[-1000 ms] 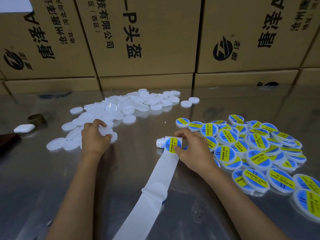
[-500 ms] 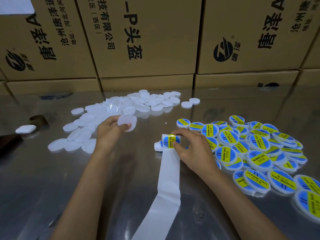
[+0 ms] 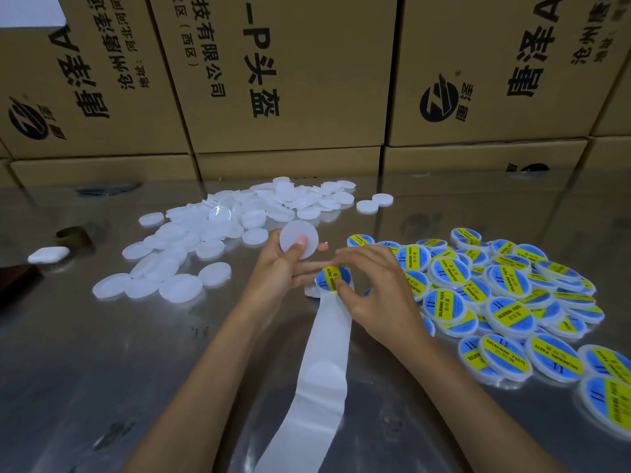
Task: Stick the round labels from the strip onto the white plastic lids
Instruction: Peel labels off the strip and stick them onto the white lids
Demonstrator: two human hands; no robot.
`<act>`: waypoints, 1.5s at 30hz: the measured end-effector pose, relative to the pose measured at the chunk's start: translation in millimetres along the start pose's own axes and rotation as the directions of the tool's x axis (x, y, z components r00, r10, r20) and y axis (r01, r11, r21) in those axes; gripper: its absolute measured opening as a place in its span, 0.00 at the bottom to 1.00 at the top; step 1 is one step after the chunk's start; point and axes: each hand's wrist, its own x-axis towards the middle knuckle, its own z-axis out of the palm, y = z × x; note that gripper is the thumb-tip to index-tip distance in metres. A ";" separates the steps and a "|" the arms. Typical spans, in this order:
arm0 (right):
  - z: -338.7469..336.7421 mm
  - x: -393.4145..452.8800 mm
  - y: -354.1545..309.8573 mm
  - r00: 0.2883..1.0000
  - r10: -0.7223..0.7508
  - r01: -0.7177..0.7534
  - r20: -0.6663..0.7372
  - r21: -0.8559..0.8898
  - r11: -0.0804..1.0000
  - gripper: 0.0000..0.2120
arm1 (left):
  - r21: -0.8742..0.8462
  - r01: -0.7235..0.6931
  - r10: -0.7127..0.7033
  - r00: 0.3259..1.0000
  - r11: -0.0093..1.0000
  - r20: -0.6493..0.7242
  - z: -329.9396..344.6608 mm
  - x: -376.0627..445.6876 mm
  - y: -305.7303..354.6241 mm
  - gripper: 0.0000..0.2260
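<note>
The left hand [image 3: 280, 268] had lifted a blank lid [image 3: 299, 239] off the pile toward the desk's far edge and gripped it beside the strip [image 3: 321, 356]. The right hand [image 3: 372, 285] pinched a label [image 3: 333, 276] at the strip's end, so sticking looked imminent.

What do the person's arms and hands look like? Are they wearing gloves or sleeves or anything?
No gloves and no sleeves show. Both forearms are bare from the bottom edge of the picture up to the wrists. The left hand and the right hand are bare too, with short, plain fingernails. No ring, watch or bracelet shows on the parts in view.
</note>
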 end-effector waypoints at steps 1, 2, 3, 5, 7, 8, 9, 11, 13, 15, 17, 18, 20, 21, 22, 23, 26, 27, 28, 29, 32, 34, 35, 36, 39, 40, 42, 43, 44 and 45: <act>0.0 0.3 -1.8 1.000 -0.008 0.009 -0.009 0.017 1.000 0.08 | 0.023 0.003 -0.003 1.000 1.000 0.000 1.2 -0.1 -0.5 0.09; -0.1 0.3 -3.6 1.000 -0.004 0.005 -0.021 0.042 0.999 0.07 | 0.043 0.008 -0.008 1.000 0.999 0.004 2.3 -0.3 -1.3 0.09; -0.3 0.4 -5.1 0.999 0.015 -0.013 -0.034 0.075 0.997 0.06 | 0.052 0.015 -0.016 1.000 0.999 0.014 3.4 -0.4 -2.5 0.09; -1.6 0.4 -7.0 0.994 0.098 -0.089 -0.045 0.170 0.981 0.05 | 0.044 0.033 -0.034 0.999 0.999 0.038 5.4 -0.1 -5.3 0.08; -3.8 1.7 -6.6 0.982 0.187 -0.176 -0.015 0.272 0.946 0.06 | 0.038 0.045 -0.047 0.998 0.998 0.047 6.3 0.4 -7.7 0.09; -5.6 2.0 -5.9 0.978 0.210 -0.204 0.009 0.280 0.938 0.08 | 0.035 0.049 -0.050 0.997 0.998 0.051 6.4 0.6 -8.7 0.09; -7.7 2.3 -4.8 0.975 0.218 -0.219 0.032 0.252 0.943 0.09 | 0.035 0.050 -0.052 0.997 0.998 0.056 6.3 1.0 -9.5 0.08; -12.0 2.1 -1.7 0.975 0.211 -0.220 0.072 0.161 0.962 0.11 | 0.043 0.051 -0.054 0.997 0.998 0.059 5.8 1.8 -11.0 0.08; -15.3 1.8 4.0 0.973 0.193 -0.198 0.126 0.033 0.980 0.11 | 0.041 0.061 -0.063 0.996 0.997 0.057 5.7 2.2 -11.4 0.08; -16.0 -0.3 8.1 0.947 0.205 -0.166 0.249 -0.167 0.972 0.14 | 0.026 0.070 -0.071 0.996 0.997 0.054 6.1 2.6 -11.9 0.07; -12.7 -3.6 11.4 0.913 0.225 -0.128 0.342 -0.284 0.950 0.23 | 0.011 0.064 -0.064 0.997 0.998 0.050 6.4 2.8 -11.9 0.05; -10.1 -5.2 12.6 0.907 0.226 -0.123 0.355 -0.289 0.949 0.25 | 0.009 0.053 -0.054 0.998 0.999 0.042 6.4 3.0 -12.0 0.04; -5.6 -6.4 13.8 0.910 0.220 -0.129 0.350 -0.266 0.955 0.27 | 0.012 0.013 -0.013 1.000 1.000 0.017 6.0 4.1 -11.9 0.04; -4.1 -6.0 14.4 0.914 0.218 -0.131 0.343 -0.260 0.957 0.27 | 0.017 -0.011 0.011 1.000 1.000 0.005 5.6 4.5 -11.6 0.03; -2.7 -5.2 15.0 0.918 0.216 -0.132 0.333 -0.257 0.957 0.26 | 0.025 -0.033 0.033 0.999 0.999 -0.006 5.0 4.9 -11.2 0.03; -1.7 -4.5 15.5 0.924 0.212 -0.134 0.317 -0.250 0.959 0.24 | 0.035 -0.047 0.048 0.999 0.998 -0.011 4.7 5.2 -11.2 0.03; -1.5 -2.6 15.3 0.947 0.190 -0.142 0.261 -0.193 0.971 0.17 | 0.057 -0.063 0.063 0.998 0.996 -0.002 4.3 4.9 -12.2 0.04; -1.9 -2.3 14.9 0.953 0.181 -0.139 0.244 -0.178 0.974 0.15 | 0.067 -0.064 0.064 0.998 0.996 0.004 4.1 4.4 -12.8 0.06; -2.4 -2.1 14.4 0.957 0.171 -0.133 0.233 -0.168 0.977 0.14 | 0.071 -0.066 0.065 0.998 0.995 0.011 3.9 3.7 -13.2 0.07; -2.8 -1.8 13.9 0.961 0.157 -0.123 0.227 -0.156 0.980 0.14 | 0.069 -0.066 0.065 0.998 0.995 0.019 4.0 3.0 -13.4 0.07; -3.6 -1.2 11.0 0.974 0.083 -0.060 0.210 -0.118 0.991 0.14 | 0.062 -0.050 0.048 0.998 0.997 0.028 4.8 1.8 -14.2 0.08; -3.6 -0.6 8.6 0.984 0.024 -0.007 0.176 -0.096 0.995 0.13 | 0.061 -0.036 0.035 0.999 0.997 0.023 5.2 1.6 -15.1 0.08; -3.2 -0.3 6.6 0.988 -0.001 0.014 0.157 -0.078 0.997 0.13 | 0.061 -0.033 0.032 0.999 0.998 0.021 5.3 1.9 -15.8 0.08; -3.0 -0.3 4.3 0.991 -0.019 0.026 0.135 -0.049 0.998 0.13 | 0.062 -0.034 0.033 0.999 0.997 0.021 5.7 2.1 -16.3 0.07; -3.1 0.8 -5.6 0.997 0.042 -0.051 0.071 0.134 0.990 0.10 | 0.109 -0.047 0.045 0.999 0.993 0.013 6.7 2.5 -16.6 0.05; -4.5 1.9 -8.7 0.991 0.115 -0.129 0.071 0.231 0.964 0.09 | 0.127 -0.039 0.039 0.999 0.991 0.007 7.1 2.9 -16.6 0.06; -9.3 5.7 -13.0 0.955 0.277 -0.296 0.108 0.434 0.851 0.11 | 0.113 -0.001 0.001 1.000 0.994 -0.003 7.4 4.5 -15.9 0.07; -12.1 7.5 -13.5 0.933 0.338 -0.353 0.127 0.514 0.782 0.12 | 0.088 0.021 -0.021 1.000 0.996 -0.007 7.6 5.5 -14.9 0.08; -14.7 8.8 -13.3 0.913 0.383 -0.389 0.137 0.570 0.724 0.11 | 0.060 0.040 -0.039 0.999 0.997 -0.014 7.2 6.2 -13.1 0.09; -16.9 9.9 -12.9 0.898 0.416 -0.412 0.142 0.601 0.684 0.11 | 0.027 0.054 -0.054 0.998 0.998 -0.023 7.0 6.8 -10.6 0.08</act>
